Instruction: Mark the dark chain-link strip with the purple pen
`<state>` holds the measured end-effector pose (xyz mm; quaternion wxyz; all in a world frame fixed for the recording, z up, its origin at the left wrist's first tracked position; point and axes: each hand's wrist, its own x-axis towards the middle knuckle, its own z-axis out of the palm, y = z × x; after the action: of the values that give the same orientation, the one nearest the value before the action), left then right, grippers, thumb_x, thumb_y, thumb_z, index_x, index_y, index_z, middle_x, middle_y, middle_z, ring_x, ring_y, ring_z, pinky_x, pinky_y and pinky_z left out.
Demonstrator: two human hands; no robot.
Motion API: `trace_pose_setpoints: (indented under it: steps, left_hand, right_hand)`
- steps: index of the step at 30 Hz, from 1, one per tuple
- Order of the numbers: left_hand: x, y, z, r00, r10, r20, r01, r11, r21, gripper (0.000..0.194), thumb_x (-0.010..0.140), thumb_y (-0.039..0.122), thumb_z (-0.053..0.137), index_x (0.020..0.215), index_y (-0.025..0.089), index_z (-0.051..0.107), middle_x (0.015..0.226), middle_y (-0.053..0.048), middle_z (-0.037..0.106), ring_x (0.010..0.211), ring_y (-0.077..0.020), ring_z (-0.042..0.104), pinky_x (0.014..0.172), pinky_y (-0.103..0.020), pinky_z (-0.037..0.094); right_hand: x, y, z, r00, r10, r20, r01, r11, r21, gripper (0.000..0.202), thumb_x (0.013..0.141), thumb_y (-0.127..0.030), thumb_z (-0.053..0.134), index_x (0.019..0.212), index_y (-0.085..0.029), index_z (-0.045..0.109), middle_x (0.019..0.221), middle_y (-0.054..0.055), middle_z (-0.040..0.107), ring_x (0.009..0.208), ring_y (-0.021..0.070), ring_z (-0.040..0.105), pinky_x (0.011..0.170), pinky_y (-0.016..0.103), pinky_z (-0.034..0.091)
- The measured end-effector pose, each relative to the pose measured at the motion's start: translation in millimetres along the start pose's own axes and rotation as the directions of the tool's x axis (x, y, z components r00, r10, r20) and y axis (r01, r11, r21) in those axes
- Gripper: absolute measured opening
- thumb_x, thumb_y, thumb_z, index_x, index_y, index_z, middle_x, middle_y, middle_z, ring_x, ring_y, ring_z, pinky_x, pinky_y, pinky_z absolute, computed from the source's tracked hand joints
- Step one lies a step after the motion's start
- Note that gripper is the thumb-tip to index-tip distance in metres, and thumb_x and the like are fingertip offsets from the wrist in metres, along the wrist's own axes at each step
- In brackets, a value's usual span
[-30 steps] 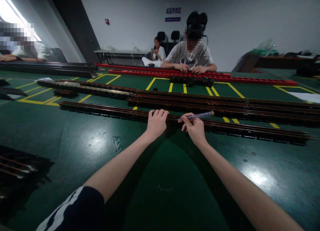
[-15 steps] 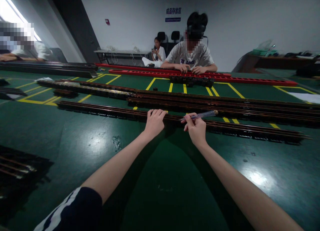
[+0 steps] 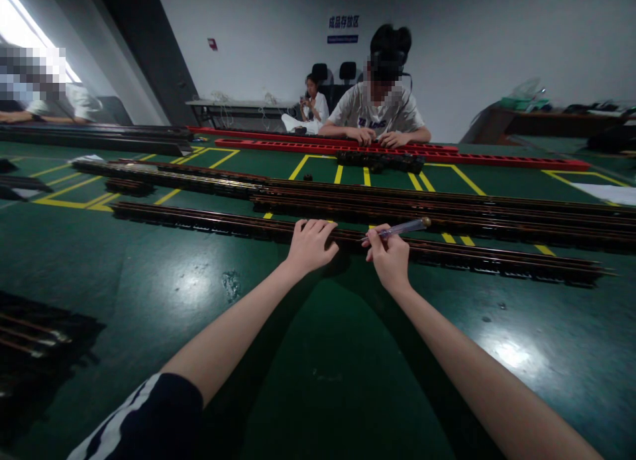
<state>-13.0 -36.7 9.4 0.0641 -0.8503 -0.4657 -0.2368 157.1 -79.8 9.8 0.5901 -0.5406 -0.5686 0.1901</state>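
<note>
A long dark strip with copper-coloured rods lies across the green table in front of me. My left hand is laid over this strip, its fingers bent across the top and its thumb on the near side. In my right hand is a small screwdriver with a clear, purplish handle and a brown end. It slants, thin tip down and left towards the strip; whether the tip touches cannot be made out. My right fingers are closed round the handle, just right of my left hand.
Behind the strip lies a bundle of similar rod strips. More rods lie at the near left. Red slotted rails and a dark part are before a co-worker across the table. Dark channels lie at far left.
My left thumb has spread out to the right, away from the fingers. My right hand and the screwdriver have barely shifted, with the tip still at the strip.
</note>
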Motion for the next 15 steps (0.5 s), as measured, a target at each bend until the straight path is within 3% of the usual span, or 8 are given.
trace_pose_setpoints:
  steps: [10, 15]
  left_hand:
    - [0.5, -1.0, 1.6, 1.0, 0.01, 0.003, -0.011, 1.0, 0.02, 0.04, 0.088, 0.036, 0.044, 0.121, 0.018, 0.058, 0.117, -0.009, 0.066, 0.108, -0.0254, 0.056, 0.099, -0.044, 0.035]
    - [0.4, 0.6, 0.1, 1.0, 0.003, 0.0, -0.003, 0.999, 0.033, 0.037, 0.088, 0.036, 0.046, 0.119, 0.02, 0.059, 0.114, -0.008, 0.066, 0.107, -0.0257, 0.057, 0.098, -0.044, 0.035]
  right_hand:
    - [-0.2, -1.4, -0.4, 0.98, 0.097, -0.174, -0.09, 0.995, 0.046, 0.027, 0.083, -0.042, 0.053, 0.07, -0.019, 0.055, 0.056, 0.001, 0.061, 0.038, 0.0119, 0.05, 0.04, 0.025, 0.04]
    - [0.3, -1.4, -0.9, 0.992, 0.077, -0.104, -0.073, 0.996, 0.04, 0.028, 0.083, -0.045, 0.053, 0.072, -0.019, 0.055, 0.056, 0.001, 0.062, 0.038, 0.0119, 0.051, 0.04, 0.025, 0.041]
